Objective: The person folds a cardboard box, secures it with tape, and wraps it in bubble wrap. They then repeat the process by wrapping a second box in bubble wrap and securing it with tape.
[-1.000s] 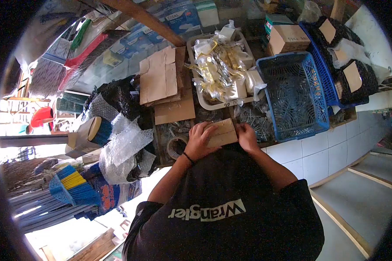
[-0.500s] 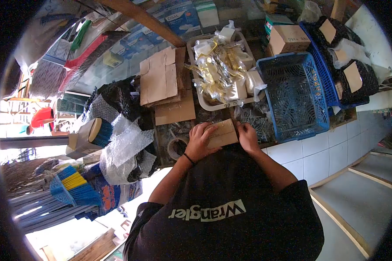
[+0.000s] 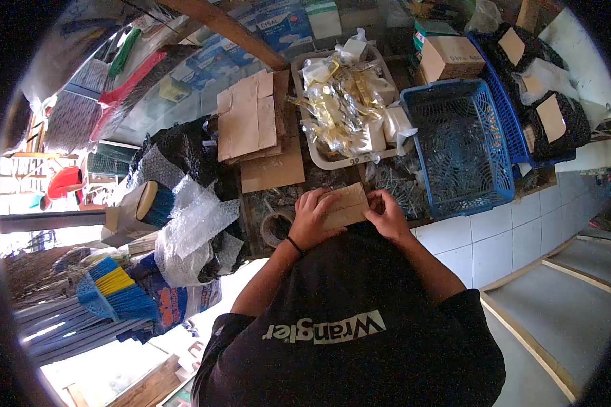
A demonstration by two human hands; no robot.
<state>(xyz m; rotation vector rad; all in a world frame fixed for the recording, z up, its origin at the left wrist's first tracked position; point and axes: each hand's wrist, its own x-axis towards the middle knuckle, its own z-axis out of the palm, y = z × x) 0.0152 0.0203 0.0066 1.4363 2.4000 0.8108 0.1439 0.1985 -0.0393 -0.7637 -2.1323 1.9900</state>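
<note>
A small cardboard box is held close to my chest at the near edge of the cluttered table. My left hand grips its left side, with the fingers lying over the top. At the box's right end is my right hand, its fingers bent and pinched at the edge; anything tiny between them is hidden. A roll of tape lies just left of my left hand. Loose screws or nails are spread beyond my right hand.
A pale tub of plastic-wrapped gold and silver fittings stands ahead. To its left lie flattened cardboard sheets; to its right is a blue basket. Bubble wrap and brooms crowd the left side. A cardboard carton sits behind the basket.
My right hand has shifted slightly and its fingers have curled more at the box's right end. The box has tilted a little; my left hand keeps its hold.
</note>
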